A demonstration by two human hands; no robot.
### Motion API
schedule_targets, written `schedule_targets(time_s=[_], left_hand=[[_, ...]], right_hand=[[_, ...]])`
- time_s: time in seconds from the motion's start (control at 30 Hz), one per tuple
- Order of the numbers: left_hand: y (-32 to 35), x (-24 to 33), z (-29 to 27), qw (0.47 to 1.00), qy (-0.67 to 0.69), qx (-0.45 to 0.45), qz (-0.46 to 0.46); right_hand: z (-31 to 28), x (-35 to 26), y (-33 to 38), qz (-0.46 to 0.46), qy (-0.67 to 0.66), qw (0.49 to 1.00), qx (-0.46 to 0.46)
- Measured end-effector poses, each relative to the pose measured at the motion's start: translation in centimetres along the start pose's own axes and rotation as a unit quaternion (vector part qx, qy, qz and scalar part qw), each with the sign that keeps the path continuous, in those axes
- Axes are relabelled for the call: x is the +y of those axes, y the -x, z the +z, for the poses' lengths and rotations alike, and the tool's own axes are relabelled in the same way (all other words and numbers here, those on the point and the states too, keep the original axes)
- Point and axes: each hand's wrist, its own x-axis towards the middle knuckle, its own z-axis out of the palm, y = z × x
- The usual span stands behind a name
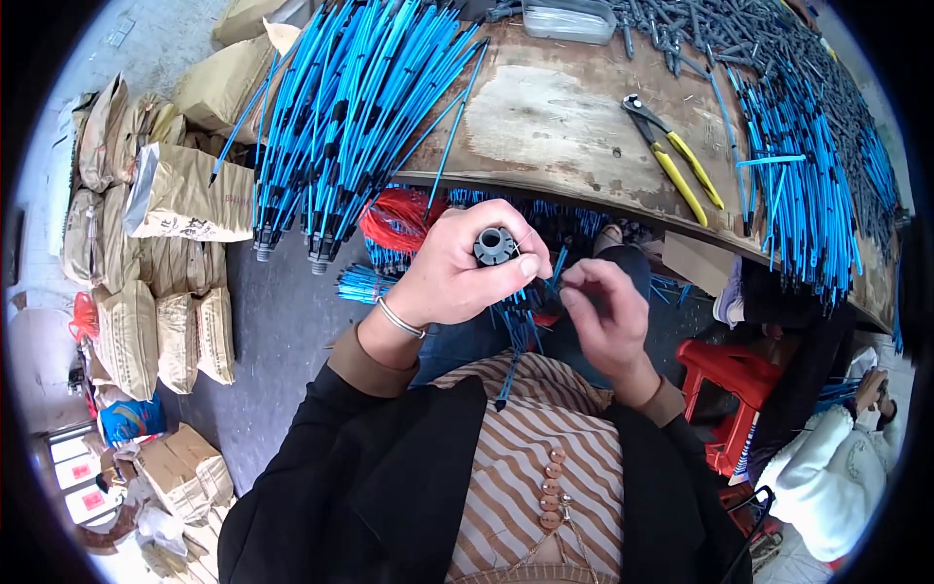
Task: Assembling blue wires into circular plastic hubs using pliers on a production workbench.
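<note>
My left hand (457,263) is closed around a dark grey notched plastic hub (496,246), its round hollow end facing up. My left thumb lies along the near side of the hub. Thin blue rods with black joints (518,326) hang below that hand, over my lap; how they join the hub is hidden. Just to the right, my right hand (613,316) is raised with its fingers curled and the thumb close to the forefinger. Whatever is between those fingertips, if anything, is too small to make out.
The wooden table (545,107) ahead bears a large bundle of blue rods (360,107), yellow-handled pliers (671,161), a clear tray (569,19) and more blue rods (803,185). Paper sacks (126,331) are stacked left. A red stool (725,389) and another person (827,467) are right.
</note>
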Motion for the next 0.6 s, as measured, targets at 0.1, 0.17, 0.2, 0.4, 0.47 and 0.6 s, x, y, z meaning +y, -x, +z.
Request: schedule_targets(time_s=[0.1,0.17,0.2,0.4,0.47,0.6], left_hand=[[0.2,0.0,0.0,1.0,-0.007,0.002,0.001],[0.1,0.0,0.2,1.0,-0.012,0.001,0.007],[0.1,0.1,0.3,1.0,-0.012,0.001,0.006],[-0.2,0.4,1.2,1.0,-0.007,-0.014,0.006],[-0.5,0.1,1.0,0.999,-0.032,-0.025,-0.015],[-0.7,-0.9,1.2,1.0,-0.024,0.002,-0.006]], right_hand=[[1.3,-0.3,-0.5,-0.087,0.058,0.994,-0.025],[1.7,0.9,-0.3,-0.056,0.089,0.992,-0.076],[1.7,1.0,-0.2,-0.054,0.089,0.992,-0.075],[1.2,1.6,0.3,-0.033,0.062,0.992,-0.102],[1.0,1.9,0.3,-0.041,0.056,0.993,-0.099],[-0.7,1.7,-1.8,-0.078,0.103,0.986,-0.109]])
